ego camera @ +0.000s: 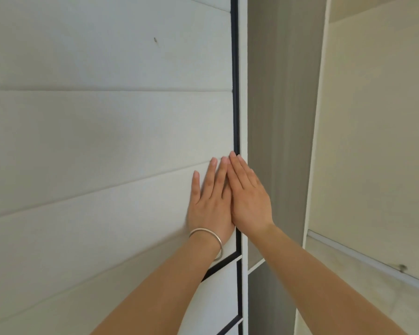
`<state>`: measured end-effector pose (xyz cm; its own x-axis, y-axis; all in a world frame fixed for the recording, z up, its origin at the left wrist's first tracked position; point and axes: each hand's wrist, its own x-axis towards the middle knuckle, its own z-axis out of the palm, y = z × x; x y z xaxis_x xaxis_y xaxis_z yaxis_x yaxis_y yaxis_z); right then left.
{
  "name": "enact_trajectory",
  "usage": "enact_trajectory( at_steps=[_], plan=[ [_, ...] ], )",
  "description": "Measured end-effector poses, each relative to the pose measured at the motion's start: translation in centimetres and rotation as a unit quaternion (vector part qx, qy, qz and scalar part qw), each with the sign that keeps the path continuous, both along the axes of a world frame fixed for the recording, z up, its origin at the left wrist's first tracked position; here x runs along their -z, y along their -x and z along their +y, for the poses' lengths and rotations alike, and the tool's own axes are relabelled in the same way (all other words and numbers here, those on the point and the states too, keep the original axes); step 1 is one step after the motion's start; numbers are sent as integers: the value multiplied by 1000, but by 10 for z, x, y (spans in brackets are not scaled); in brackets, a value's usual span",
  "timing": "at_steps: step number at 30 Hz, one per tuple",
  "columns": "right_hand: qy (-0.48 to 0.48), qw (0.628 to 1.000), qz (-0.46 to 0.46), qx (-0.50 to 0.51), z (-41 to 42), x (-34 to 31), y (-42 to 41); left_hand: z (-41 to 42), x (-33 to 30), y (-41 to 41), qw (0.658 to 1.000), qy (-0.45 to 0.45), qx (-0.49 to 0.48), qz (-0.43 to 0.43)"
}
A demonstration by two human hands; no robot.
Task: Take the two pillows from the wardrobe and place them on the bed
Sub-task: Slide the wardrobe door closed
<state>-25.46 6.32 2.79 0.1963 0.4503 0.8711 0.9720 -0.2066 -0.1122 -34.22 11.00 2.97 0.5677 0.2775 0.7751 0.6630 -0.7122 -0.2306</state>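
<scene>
A white wardrobe sliding door (107, 117) with horizontal grooves and a black edge strip fills the left of the view. My left hand (209, 204), with a silver bangle on the wrist, lies flat on the door near its right edge. My right hand (249, 199) lies flat beside it, partly overlapping its fingers, at the black strip. Both hands hold nothing. To the right of the door's edge a narrow grey gap of the wardrobe interior (276, 117) shows. No pillows and no bed are in view.
A beige inner panel (377, 117) of the wardrobe stands at the right, with a metal hanging rail (373, 262) running across below it. A white shelf edge (255, 265) shows low in the gap.
</scene>
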Motion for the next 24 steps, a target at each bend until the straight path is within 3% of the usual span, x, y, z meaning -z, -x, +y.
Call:
enact_trajectory(
  at_steps=[13,24],
  plan=[
    [25,998,-20,54,-10,0,-75,-9,1,-75,1000,10,20,0],
    [-7,997,-29,66,-12,2,-150,-16,2,-150,1000,1,19,4]
  ],
)
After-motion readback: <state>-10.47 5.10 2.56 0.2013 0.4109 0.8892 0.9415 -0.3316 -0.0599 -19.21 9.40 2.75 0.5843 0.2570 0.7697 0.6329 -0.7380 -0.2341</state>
